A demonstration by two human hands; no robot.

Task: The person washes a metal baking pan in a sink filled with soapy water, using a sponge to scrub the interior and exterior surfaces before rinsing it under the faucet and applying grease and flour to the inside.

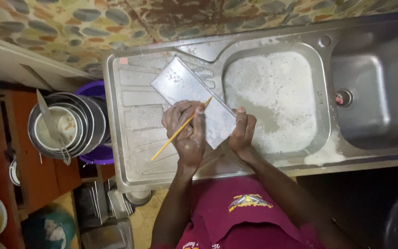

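Here the left hand (187, 133) has its fingers curled around a thin yellow stick (180, 130), pressing its tip against a flat steel tray (192, 99). The right hand (242, 131) grips the tray's near corner, fingers closed on its edge. The tray lies slantwise on the wet drainboard (134, 99) of a steel sink (217, 170), just beside a basin (275, 99) of foamy water. Stacked pots (86, 127) stand off to the left.

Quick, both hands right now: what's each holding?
Left hand: closed on a thin yellow stick, resting on the metal tray.
Right hand: gripping the tray's near edge.
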